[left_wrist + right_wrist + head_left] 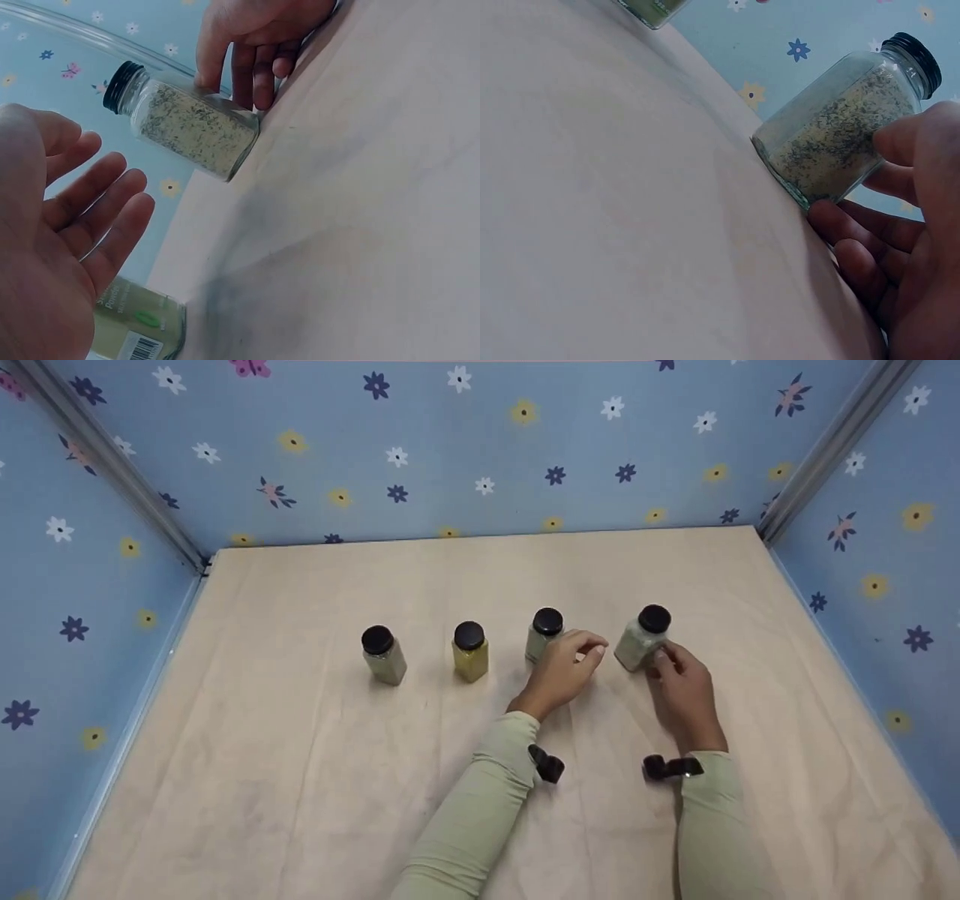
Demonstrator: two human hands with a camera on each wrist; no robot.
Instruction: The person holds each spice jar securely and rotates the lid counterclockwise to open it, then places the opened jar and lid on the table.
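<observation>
The right hand (686, 690) pinches the speckled jar (637, 645) low on its side, thumb on one face and fingers beyond it. This jar is at the right end of a row of four on the desk (375, 780), its black cap (655, 619) uppermost; its base is at or very near the surface, but full flat contact cannot be confirmed. The left hand (561, 671) holds nothing: its fingers are loosely bent, and it partly hides the green jar (538, 645) in the head view. Whether it touches that jar cannot be told. For good handling, apply even, light pressure on opposite faces; smooth glass will probably slip or twist under a one-sided push. Seat the whole base before releasing, since a release on one edge could tip the jar. Align it by the yellow jar (472, 660) and the leftmost jar (387, 665), leaving a comparable gap. Draw the left wrist clear of the green jar without sweeping sideways. Part the right thumb and fingers together, then withdraw straight back.
</observation>
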